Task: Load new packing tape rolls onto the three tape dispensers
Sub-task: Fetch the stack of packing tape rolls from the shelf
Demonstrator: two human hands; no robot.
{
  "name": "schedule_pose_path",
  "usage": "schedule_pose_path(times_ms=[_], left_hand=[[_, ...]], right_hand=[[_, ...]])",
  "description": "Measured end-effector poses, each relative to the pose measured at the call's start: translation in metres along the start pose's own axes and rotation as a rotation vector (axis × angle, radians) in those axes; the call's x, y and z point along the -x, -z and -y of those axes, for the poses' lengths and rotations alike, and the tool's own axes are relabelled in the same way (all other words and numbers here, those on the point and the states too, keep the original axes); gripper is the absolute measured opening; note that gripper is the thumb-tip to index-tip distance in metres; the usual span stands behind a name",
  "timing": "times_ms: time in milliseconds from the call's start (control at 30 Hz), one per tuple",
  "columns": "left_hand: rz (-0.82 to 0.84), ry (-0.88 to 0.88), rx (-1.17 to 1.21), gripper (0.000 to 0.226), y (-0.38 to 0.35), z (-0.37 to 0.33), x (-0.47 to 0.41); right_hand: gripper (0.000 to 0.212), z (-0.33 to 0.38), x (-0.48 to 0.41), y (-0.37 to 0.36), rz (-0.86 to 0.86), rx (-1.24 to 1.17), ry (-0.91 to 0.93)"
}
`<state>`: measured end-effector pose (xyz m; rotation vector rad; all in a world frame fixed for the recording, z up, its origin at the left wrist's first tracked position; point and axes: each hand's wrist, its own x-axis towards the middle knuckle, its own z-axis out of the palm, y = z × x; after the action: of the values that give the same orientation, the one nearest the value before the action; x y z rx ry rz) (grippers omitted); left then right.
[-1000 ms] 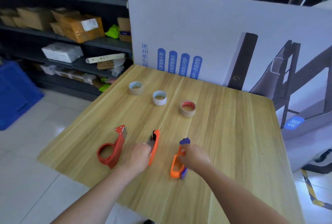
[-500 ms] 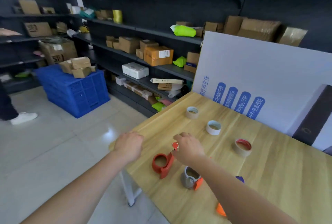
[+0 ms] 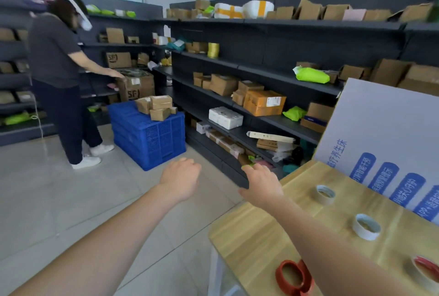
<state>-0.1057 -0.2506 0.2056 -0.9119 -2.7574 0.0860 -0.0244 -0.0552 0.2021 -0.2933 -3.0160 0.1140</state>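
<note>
Presently, both hands are held out in the air and nothing is gripped. The left hand (image 3: pixel 181 180) is positioned over the floor, off the worktop (image 3: pixel 249 243), with its fingers loosely curled. The right hand (image 3: pixel 262 185) is positioned above the worktop's corner, with its fingers relaxed and slightly spread. Three tape rolls are set in a row on the worktop: a tan roll (image 3: pixel 324 200), a white roll (image 3: pixel 363 232) and a red-cored roll (image 3: pixel 425 268). A red dispenser (image 3: pixel 307 281) is partly hidden by the right forearm. A blue crate (image 3: pixel 152 134) is placed on the floor beside the shelves (image 3: pixel 261 70).
</note>
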Motion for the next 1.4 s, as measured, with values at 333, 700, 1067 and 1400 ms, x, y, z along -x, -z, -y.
schedule_pose_path(times_ms=[333,700,1067,1400], left_hand=[[-0.079,0.057,0.000,0.014,-0.001,0.123,-0.064],[-0.163,0.105,0.008,0.023,-0.014,0.231,-0.202],[-0.295,0.089,-0.019,0.037,-0.019,0.320,-0.343],[-0.319,0.020,-0.008,0.038,-0.050,0.419,-0.483]], right_hand=[[0.049,0.082,-0.119,0.015,-0.128,0.047,0.075],[0.055,0.117,-0.294,0.031,-0.227,0.045,0.106],[0.052,0.136,-0.463,0.045,-0.293,0.018,0.115],[0.062,0.165,-0.616,0.030,-0.297,0.069,0.035]])
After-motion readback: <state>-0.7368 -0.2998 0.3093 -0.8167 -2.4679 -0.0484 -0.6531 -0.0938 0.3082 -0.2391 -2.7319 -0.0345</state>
